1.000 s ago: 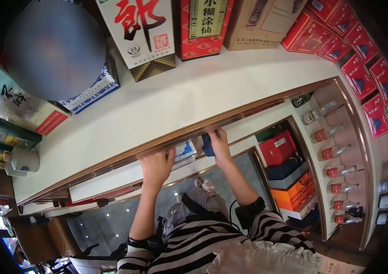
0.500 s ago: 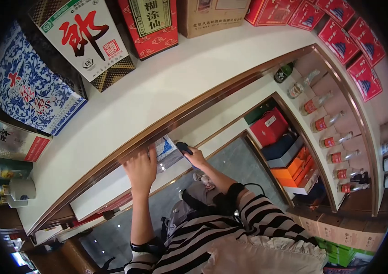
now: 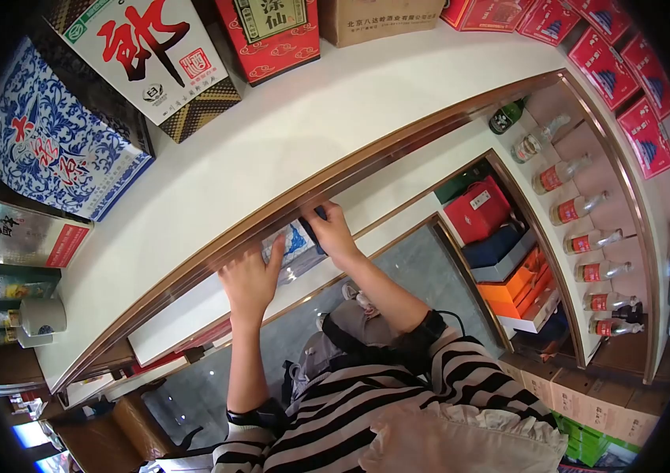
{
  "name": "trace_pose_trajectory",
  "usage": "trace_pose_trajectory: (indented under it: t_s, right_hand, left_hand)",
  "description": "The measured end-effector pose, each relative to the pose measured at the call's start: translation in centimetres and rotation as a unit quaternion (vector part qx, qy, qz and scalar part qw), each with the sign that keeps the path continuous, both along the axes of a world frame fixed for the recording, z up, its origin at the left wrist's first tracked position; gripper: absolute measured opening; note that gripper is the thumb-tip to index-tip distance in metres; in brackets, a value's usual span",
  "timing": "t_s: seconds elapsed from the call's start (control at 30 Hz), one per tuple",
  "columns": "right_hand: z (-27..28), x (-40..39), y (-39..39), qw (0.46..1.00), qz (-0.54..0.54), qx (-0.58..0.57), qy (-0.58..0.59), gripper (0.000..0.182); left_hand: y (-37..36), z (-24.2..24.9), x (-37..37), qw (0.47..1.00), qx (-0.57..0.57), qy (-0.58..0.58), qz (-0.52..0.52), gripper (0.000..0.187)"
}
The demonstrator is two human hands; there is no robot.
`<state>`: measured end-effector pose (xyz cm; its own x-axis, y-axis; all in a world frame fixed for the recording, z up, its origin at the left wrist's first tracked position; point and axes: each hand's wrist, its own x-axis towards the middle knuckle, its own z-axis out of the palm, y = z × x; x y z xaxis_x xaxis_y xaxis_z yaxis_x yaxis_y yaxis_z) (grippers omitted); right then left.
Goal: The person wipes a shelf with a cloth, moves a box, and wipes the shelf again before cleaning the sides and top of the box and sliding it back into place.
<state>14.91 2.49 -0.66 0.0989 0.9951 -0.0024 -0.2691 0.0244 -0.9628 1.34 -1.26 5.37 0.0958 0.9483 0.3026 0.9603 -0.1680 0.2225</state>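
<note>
My left hand [image 3: 250, 284] lies at the brown edge [image 3: 319, 188] of the white shelf, thumb spread away from the fingers. Its fingertips pass out of sight at that edge. Beside the thumb is a blue-and-white patterned box [image 3: 295, 241] with a clear, shiny side, partly covered by the shelf. My right hand [image 3: 335, 232] is closed around a slim black object [image 3: 316, 229], whose kind I cannot make out. This hand is right of the box, its fingers close under the shelf edge.
Boxes stand on the upper shelf: a blue-and-white one [image 3: 55, 146], a white one with red lettering [image 3: 149, 59] and a red one [image 3: 272, 39]. Several glass bottles [image 3: 575, 209] line the right shelf. Orange boxes [image 3: 512, 288] fill a cubby. A white cup [image 3: 41, 317] is at left.
My right hand has moved up and closer to the shelf edge with the black object. My left thumb has spread further from the fingers. The view has shifted slightly.
</note>
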Motion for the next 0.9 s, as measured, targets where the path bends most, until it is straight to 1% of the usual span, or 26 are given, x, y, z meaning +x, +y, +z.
trace_pose_trajectory:
  t_s: [0.03,0.1,0.13,0.17,0.23,0.27,0.3,0.33,0.37,0.4,0.43,0.47,0.5,0.57,0.63,0.67,0.7,0.77,0.8,0.87,0.9]
  right_hand:
    - [-1.0,-0.1,0.0,1.000,0.004,0.000,-0.001,0.023]
    - [-4.6,-0.3,-0.1,0.999,0.009,-0.042,0.032,0.022]
    - [-8.2,-0.5,0.2,0.999,-0.002,-0.046,0.007,0.022]
    - [-10.4,-0.4,-0.1,0.999,0.000,-0.045,0.007,0.022]
    - [-14.0,0.6,-1.4,0.990,-0.004,-0.118,-0.079,0.028]
    - [-16.8,1.3,-2.0,0.990,-0.002,-0.119,-0.081,0.028]
    - [-19.7,2.2,-2.7,0.974,0.032,-0.194,-0.109,0.029]
    - [-20.0,2.9,-3.0,0.952,0.066,-0.267,-0.136,0.031]
    - [-20.3,3.7,-3.0,0.952,0.068,-0.266,-0.138,0.031]
    - [-18.7,4.1,-3.3,0.948,0.046,-0.308,-0.062,0.031]
    - [-16.9,4.5,-3.8,0.937,0.024,-0.348,0.015,0.032]
    - [-15.5,5.1,-3.9,0.936,0.020,-0.350,0.011,0.030]
    - [-15.0,5.6,-3.9,0.942,0.010,-0.333,0.037,0.029]
    - [-13.8,6.4,-3.6,0.947,-0.024,-0.318,0.045,0.027]
    - [-13.6,7.1,-3.4,0.949,-0.031,-0.311,0.037,0.027]
    - [-13.5,7.4,-3.6,0.948,-0.038,-0.312,0.045,0.027]
    - [-13.3,7.5,-3.8,0.947,-0.046,-0.314,0.053,0.026]
    - [-13.7,7.6,-4.3,0.940,-0.048,-0.332,0.064,0.026]
    - [-13.6,7.7,-4.3,0.934,-0.049,-0.347,0.073,0.025]
    - [-13.5,7.4,-4.3,0.933,-0.055,-0.348,0.074,0.024]
    - [-13.3,7.3,-4.3,0.932,-0.059,-0.349,0.074,0.023]
  left_hand:
    - [-0.1,0.0,-0.1,1.000,0.005,0.004,-0.003,0.043]
    - [-0.1,0.1,0.0,1.000,-0.002,0.015,0.003,0.043]
    - [-0.1,0.2,0.0,1.000,-0.008,0.027,0.005,0.043]
    - [0.0,0.2,0.0,1.000,-0.008,0.027,0.007,0.043]
    - [0.0,0.4,0.2,1.000,-0.004,0.018,0.003,0.044]
    - [0.0,0.6,0.1,1.000,-0.005,0.016,0.005,0.044]
    - [0.1,1.0,0.1,0.997,-0.077,0.006,0.021,0.045]
    - [0.3,1.3,0.1,0.988,-0.147,-0.005,0.037,0.045]
    - [0.6,1.3,0.3,0.988,-0.146,-0.007,0.040,0.045]
    - [0.7,1.3,0.6,1.000,-0.024,-0.014,0.000,0.046]
    - [0.6,1.3,0.9,0.994,0.097,-0.020,-0.038,0.046]
    - [0.7,1.6,1.5,0.995,0.095,-0.019,-0.034,0.046]
    - [1.0,2.1,2.4,0.993,0.109,-0.015,-0.031,0.045]
    - [1.2,2.2,3.6,0.992,0.127,-0.010,-0.023,0.044]
    - [1.4,1.9,4.3,0.990,0.122,0.022,0.063,0.039]
    - [1.2,2.1,4.4,0.985,0.158,0.044,0.057,0.036]
    - [1.2,2.0,4.3,0.985,0.157,0.045,0.056,0.036]
    - [1.3,1.7,3.9,0.996,0.079,-0.001,0.039,0.033]
    - [1.3,1.9,3.7,0.996,0.080,-0.003,0.038,0.033]
    - [1.0,2.4,2.9,0.991,0.125,-0.009,-0.035,0.037]
    - [0.9,2.4,2.5,0.992,0.124,-0.009,-0.034,0.037]
